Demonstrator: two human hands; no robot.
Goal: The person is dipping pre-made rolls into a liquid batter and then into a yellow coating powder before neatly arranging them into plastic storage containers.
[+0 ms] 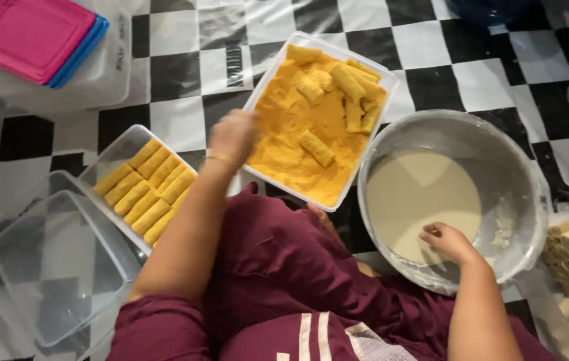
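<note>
The checkered floor (pixel 184 73) bore a crumb tray (pixel 257 100), batter bowl (pixel 531 194), roll container (pixel 107 160), and empty tubs (pixel 50 274).

Far left: pink and blue lids (pixel 30 37) stacked on clear tub. Near left: empty clear containers (pixel 50 274). Checkered floor (pixel 177 73), apparently under plastic sheeting.

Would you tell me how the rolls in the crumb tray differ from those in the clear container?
The rolls in the crumb tray lie scattered at odd angles on loose orange crumbs; the rolls in the clear container sit packed in neat parallel rows, without loose crumbs. Both are crumb-coated, yellow-orange and similar in shape.
</note>
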